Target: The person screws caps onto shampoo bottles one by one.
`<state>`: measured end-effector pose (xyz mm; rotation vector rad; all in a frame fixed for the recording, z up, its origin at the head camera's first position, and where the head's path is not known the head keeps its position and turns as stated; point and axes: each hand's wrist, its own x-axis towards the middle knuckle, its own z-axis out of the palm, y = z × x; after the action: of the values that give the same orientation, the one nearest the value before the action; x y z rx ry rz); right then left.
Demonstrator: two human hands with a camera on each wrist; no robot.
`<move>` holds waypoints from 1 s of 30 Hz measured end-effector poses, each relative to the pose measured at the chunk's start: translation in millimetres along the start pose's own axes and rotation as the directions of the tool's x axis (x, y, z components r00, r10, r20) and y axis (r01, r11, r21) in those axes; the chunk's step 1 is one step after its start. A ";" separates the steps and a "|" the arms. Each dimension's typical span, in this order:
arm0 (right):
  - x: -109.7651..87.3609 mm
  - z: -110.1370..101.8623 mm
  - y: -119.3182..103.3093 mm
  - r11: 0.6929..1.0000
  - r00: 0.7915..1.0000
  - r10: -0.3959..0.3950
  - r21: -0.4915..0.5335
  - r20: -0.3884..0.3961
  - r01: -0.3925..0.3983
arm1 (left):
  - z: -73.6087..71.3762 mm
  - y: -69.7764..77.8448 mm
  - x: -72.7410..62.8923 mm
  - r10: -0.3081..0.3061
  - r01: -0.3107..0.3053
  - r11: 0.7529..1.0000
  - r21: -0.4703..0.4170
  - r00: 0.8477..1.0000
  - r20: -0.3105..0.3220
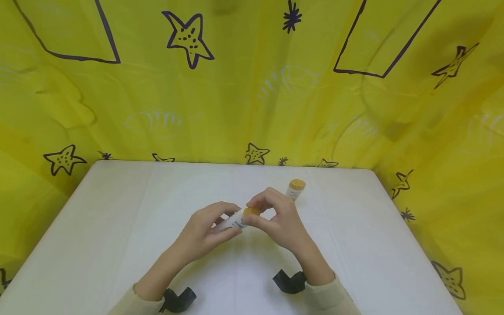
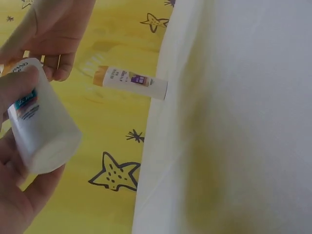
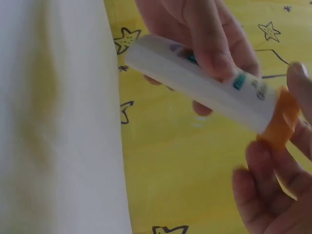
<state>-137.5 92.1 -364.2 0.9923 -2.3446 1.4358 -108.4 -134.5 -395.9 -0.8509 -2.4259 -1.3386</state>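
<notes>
A white bottle [image 3: 195, 80] with an orange-yellow cap [image 3: 282, 119] is held tilted above the table, its cap end toward the right. My left hand [image 1: 204, 227] grips the bottle's body, the thumb lying across its printed label in the left wrist view. With fingers and thumb, my right hand [image 1: 281, 218] pinches the cap, which sits at the bottle's end. In the left wrist view the bottle's base [image 2: 56, 151] faces the camera, and the cap is mostly hidden by the hands.
A second white bottle [image 2: 131, 83] with an orange cap stands upright on the white table [image 1: 157, 188], just beyond my right hand. Yellow cloth [image 1: 236, 100] with drawn stars hangs behind the table and along its sides. Black curved pieces [image 1: 289, 281] show at both wrists.
</notes>
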 end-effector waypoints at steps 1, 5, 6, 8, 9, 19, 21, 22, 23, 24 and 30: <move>0.1 -1.3 0.0 1.000 1.000 -0.006 0.016 0.022 0.006 | -0.1 -0.1 -0.2 -0.039 0.040 0.998 -0.049 0.999 0.021; -0.6 -5.0 -0.1 0.998 0.997 -0.015 0.068 0.071 0.010 | -0.6 0.2 -0.5 -0.139 0.153 0.973 -0.174 0.986 0.086; -0.8 -5.2 -0.2 0.998 0.998 -0.014 0.070 0.069 0.009 | -0.4 0.1 -0.4 -0.138 0.150 0.974 -0.170 0.987 0.084; -1.0 -4.4 -0.2 0.998 0.999 -0.004 0.064 0.053 0.001 | 0.0 0.3 -0.1 -0.111 0.118 0.985 -0.123 0.992 0.059; -1.1 -3.6 0.1 0.998 0.999 -0.001 0.061 0.043 -0.002 | 0.4 0.3 0.0 -0.091 0.095 0.992 -0.089 0.995 0.040; 0.9 3.8 0.9 0.996 0.997 0.082 0.044 -0.009 -0.082 | 5.9 -4.8 1.3 0.160 -0.128 0.965 0.229 0.979 -0.126; 1.2 4.3 0.4 0.995 0.995 0.098 0.036 -0.012 -0.097 | 6.8 -5.0 1.2 0.174 -0.136 0.957 0.255 0.976 -0.134; 0.9 4.8 0.7 0.995 0.995 0.099 0.034 -0.018 -0.099 | 7.3 -5.0 1.1 0.181 -0.139 0.953 0.269 0.974 -0.137; 0.6 5.4 0.7 0.994 0.994 0.103 0.032 -0.024 -0.102 | 7.8 -4.6 0.9 0.186 -0.140 0.949 0.284 0.972 -0.141; 0.3 6.0 0.5 0.994 0.994 0.108 0.031 -0.029 -0.107 | 8.3 -4.1 0.6 0.190 -0.140 0.943 0.300 0.971 -0.144; -0.6 9.1 0.5 0.993 0.991 0.121 0.017 -0.051 -0.120 | 10.3 -3.3 0.9 0.236 -0.156 0.908 0.388 0.957 -0.167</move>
<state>-136.0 84.7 -369.5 0.8186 -2.3969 1.5036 -110.4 -126.9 -403.4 -0.7808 -2.2518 -0.8114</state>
